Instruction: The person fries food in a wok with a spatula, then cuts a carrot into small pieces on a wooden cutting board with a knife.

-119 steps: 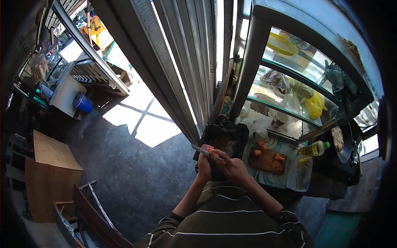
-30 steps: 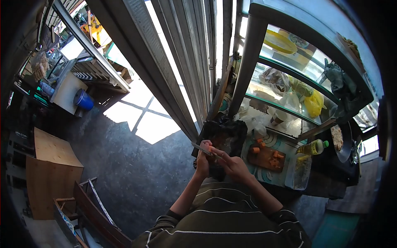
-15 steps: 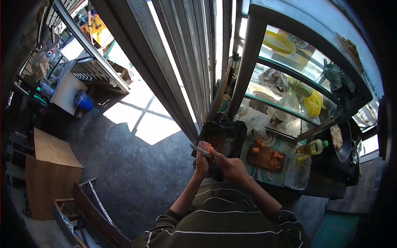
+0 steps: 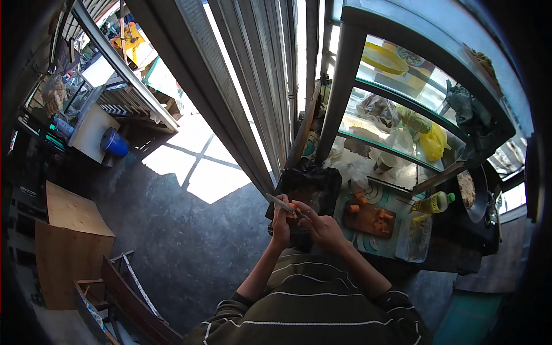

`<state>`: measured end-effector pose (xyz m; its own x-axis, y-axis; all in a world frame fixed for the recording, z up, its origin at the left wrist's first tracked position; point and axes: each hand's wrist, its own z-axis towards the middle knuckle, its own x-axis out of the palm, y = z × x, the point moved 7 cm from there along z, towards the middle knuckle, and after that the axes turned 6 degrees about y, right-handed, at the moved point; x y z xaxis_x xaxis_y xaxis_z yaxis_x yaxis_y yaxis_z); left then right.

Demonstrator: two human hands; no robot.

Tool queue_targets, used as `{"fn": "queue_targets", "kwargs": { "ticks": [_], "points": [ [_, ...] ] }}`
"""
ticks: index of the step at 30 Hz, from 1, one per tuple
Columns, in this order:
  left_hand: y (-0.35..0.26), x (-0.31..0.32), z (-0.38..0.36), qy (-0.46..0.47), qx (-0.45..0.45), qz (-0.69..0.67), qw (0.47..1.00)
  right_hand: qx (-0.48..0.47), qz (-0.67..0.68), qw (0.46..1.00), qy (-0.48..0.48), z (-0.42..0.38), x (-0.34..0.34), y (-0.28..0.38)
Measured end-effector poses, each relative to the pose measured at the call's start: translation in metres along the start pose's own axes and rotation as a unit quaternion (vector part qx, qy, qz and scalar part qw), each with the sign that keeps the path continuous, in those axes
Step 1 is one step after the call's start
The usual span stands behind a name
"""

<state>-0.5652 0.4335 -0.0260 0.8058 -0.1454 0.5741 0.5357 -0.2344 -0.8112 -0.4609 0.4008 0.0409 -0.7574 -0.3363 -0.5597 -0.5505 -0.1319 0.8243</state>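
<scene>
My left hand (image 4: 280, 227) is closed around an orange piece of carrot (image 4: 292, 207), part of which shows above the fingers. My right hand (image 4: 326, 231) grips a knife, and its blade (image 4: 278, 202) lies across the carrot, pointing to the upper left. Both hands are over the near edge of a bin lined with a black plastic bag (image 4: 313, 183). Right of them is a brown cutting board (image 4: 359, 222) with several chunks of carrot (image 4: 384, 217) on it.
Beside the board stand a clear plastic container (image 4: 415, 237) and an oil bottle with a green cap (image 4: 435, 203). A glass display case (image 4: 397, 123) rises behind, with a frying pan (image 4: 472, 192) to its right. At left are a wooden box (image 4: 75, 247) and a blue bucket (image 4: 115, 141).
The knife blade has shifted slightly up over the carrot, and my right hand has moved a little with it. More of the carrot shows now.
</scene>
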Motion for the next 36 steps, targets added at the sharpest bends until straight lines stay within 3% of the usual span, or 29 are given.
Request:
{"fn": "queue_targets", "kwargs": {
  "ticks": [6,9,11,12,14,15,17,21,23,24,26,29,32,36],
  "points": [
    [0.014,-0.019,0.001,-0.042,0.002,0.013,0.999,0.008,-0.002,1.0,-0.013,0.003,0.007,-0.003],
    [0.006,-0.014,0.0,-0.046,-0.011,0.024,0.999,-0.017,0.01,0.998,-0.063,0.008,0.018,-0.014],
    [-0.005,-0.007,0.002,-0.013,0.005,0.071,0.997,-0.05,0.144,0.979,-0.138,0.013,0.017,-0.025],
    [-0.011,-0.003,0.001,-0.012,0.006,0.072,0.997,-0.051,0.143,0.979,-0.138,0.016,0.016,-0.029],
    [-0.012,-0.004,-0.004,-0.062,-0.073,-0.009,0.995,0.029,0.386,0.922,0.021,0.024,0.033,-0.049],
    [-0.011,-0.01,-0.003,-0.064,-0.072,-0.008,0.995,0.028,0.386,0.922,0.022,0.023,0.026,-0.048],
    [0.002,-0.012,0.002,0.004,-0.113,-0.102,0.988,0.169,0.573,0.793,0.12,0.013,0.037,-0.052],
    [0.004,-0.015,0.003,-0.013,-0.151,-0.116,0.982,0.202,0.522,0.828,0.042,0.014,0.021,-0.04],
    [0.011,-0.011,0.004,0.075,-0.178,-0.196,0.961,0.17,0.474,0.862,0.054,0.016,0.017,-0.038],
    [0.01,-0.011,0.005,0.075,-0.178,-0.196,0.961,0.17,0.474,0.862,0.054,0.017,0.022,-0.042],
    [0.008,-0.008,0.005,0.076,-0.182,-0.208,0.958,0.064,0.227,0.97,-0.052,0.023,0.012,-0.049],
    [0.018,-0.016,0.006,0.017,-0.206,-0.157,0.966,0.029,0.178,0.981,-0.067,0.026,0.012,-0.05],
    [0.011,-0.009,0.005,-0.025,-0.215,-0.121,0.969,0.062,0.138,0.985,-0.077,0.022,0.007,-0.044],
    [0.016,-0.017,0.008,-0.016,-0.173,-0.12,0.977,0.026,0.088,0.987,-0.131,0.021,0.005,-0.048]
  ]
}}
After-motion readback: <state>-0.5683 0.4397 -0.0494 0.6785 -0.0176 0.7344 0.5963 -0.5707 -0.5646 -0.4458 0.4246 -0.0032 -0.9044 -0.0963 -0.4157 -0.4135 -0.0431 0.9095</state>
